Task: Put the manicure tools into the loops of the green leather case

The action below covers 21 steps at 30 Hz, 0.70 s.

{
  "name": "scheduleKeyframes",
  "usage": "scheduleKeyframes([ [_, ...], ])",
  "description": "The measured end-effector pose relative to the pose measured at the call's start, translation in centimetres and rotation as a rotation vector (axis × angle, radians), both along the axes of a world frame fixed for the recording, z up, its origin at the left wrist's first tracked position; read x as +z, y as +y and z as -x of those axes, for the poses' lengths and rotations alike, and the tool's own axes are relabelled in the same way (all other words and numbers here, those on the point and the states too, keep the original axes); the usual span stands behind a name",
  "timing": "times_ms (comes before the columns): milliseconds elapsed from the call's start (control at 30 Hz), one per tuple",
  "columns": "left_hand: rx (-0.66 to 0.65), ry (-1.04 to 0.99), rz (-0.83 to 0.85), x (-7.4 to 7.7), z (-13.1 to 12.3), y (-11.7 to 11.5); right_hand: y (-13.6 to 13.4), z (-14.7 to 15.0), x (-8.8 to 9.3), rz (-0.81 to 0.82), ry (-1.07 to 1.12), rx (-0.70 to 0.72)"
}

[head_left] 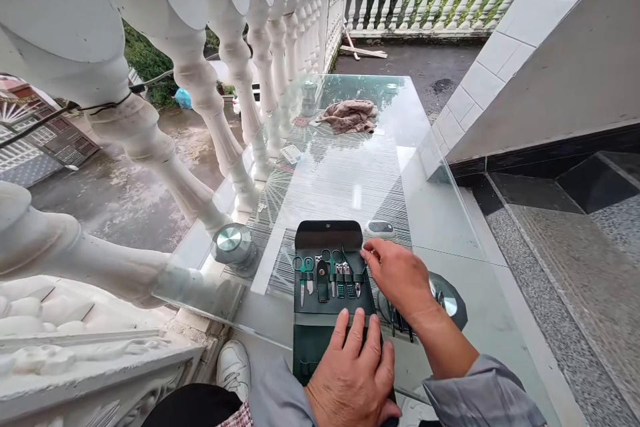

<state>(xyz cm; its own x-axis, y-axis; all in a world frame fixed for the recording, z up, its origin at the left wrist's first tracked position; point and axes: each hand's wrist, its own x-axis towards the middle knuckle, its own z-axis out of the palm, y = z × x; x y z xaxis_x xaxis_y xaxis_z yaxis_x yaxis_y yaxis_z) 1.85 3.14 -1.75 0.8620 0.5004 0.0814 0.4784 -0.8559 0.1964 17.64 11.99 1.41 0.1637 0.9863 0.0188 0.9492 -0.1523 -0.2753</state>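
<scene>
A dark green manicure kit case [327,243] lies unfolded on the glass table [425,213], near its front edge. Small scissors, clippers and other tools [330,277] sit in a row in its loops. My left hand [353,373] lies flat on the lower flap of the case, fingers spread. My right hand [397,277] reaches in from the right, its fingertips pinched at the rightmost tool in the row. A few dark tools [400,327] lie on the glass under my right wrist.
A crumpled brown cloth [350,115] lies at the table's far end. A small dark device [380,228] sits just beyond the case. Round metal table fittings [233,242] show at the corners. A white balustrade [210,87] runs along the left; a tiled wall [525,60] stands on the right.
</scene>
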Motion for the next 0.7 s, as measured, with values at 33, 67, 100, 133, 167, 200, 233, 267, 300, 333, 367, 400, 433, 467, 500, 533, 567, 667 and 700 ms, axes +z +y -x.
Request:
scheduleKeyframes([
  [33, 0.002, 0.004, -0.003, 0.02, -0.03, 0.0, 0.08, 0.01, 0.09, 0.018, 0.014, -0.024],
  [67, 0.003, 0.007, -0.002, 0.05, -0.05, -0.01, 0.16, 0.01, 0.16, 0.034, 0.028, -0.044],
  [100, 0.003, 0.009, 0.002, 0.1, -0.06, -0.02, 0.25, 0.0, 0.21, 0.047, 0.042, -0.059],
  [133, 0.002, 0.01, 0.006, 0.16, -0.06, -0.03, 0.34, -0.01, 0.25, 0.057, 0.054, -0.069],
  [167, 0.0, 0.012, 0.01, 0.23, -0.05, -0.03, 0.43, -0.01, 0.25, 0.063, 0.064, -0.077],
  [200, -0.002, 0.014, 0.01, 0.29, -0.03, -0.04, 0.51, -0.01, 0.24, 0.064, 0.071, -0.084],
  [233, -0.001, 0.017, 0.008, 0.35, -0.01, -0.05, 0.58, 0.01, 0.2, 0.061, 0.075, -0.091],
  [267, 0.001, 0.019, 0.005, 0.4, 0.0, -0.06, 0.64, 0.03, 0.15, 0.054, 0.077, -0.094],
  [300, 0.002, 0.021, 0.001, 0.43, 0.01, -0.07, 0.68, 0.07, 0.09, 0.046, 0.079, -0.094],
  [333, 0.003, 0.022, -0.004, 0.46, 0.01, -0.08, 0.72, 0.1, 0.02, 0.036, 0.081, -0.092],
  [367, 0.002, 0.023, -0.01, 0.47, 0.01, -0.09, 0.75, 0.13, -0.04, 0.027, 0.085, -0.09],
  [400, 0.001, 0.026, -0.021, 0.47, 0.0, -0.1, 0.78, 0.16, -0.1, 0.019, 0.091, -0.089],
  [433, 0.0, 0.033, -0.04, 0.48, -0.01, -0.1, 0.81, 0.18, -0.15, 0.014, 0.101, -0.091],
  [467, -0.001, 0.041, -0.066, 0.48, -0.02, -0.1, 0.83, 0.19, -0.2, 0.012, 0.112, -0.096],
  [500, -0.002, 0.05, -0.095, 0.49, -0.02, -0.09, 0.86, 0.18, -0.24, 0.011, 0.123, -0.102],
  [533, -0.006, 0.057, -0.125, 0.5, -0.02, -0.08, 0.89, 0.16, -0.27, 0.012, 0.135, -0.109],
  [567, -0.009, 0.062, -0.153, 0.5, -0.01, -0.06, 0.92, 0.13, -0.29, 0.011, 0.15, -0.117],
  [667, -0.023, 0.06, -0.212, 0.48, 0.05, -0.01, 1.02, -0.01, -0.38, -0.007, 0.209, -0.146],
  [700, -0.026, 0.056, -0.227, 0.45, 0.08, -0.01, 1.06, -0.06, -0.41, -0.012, 0.233, -0.157],
])
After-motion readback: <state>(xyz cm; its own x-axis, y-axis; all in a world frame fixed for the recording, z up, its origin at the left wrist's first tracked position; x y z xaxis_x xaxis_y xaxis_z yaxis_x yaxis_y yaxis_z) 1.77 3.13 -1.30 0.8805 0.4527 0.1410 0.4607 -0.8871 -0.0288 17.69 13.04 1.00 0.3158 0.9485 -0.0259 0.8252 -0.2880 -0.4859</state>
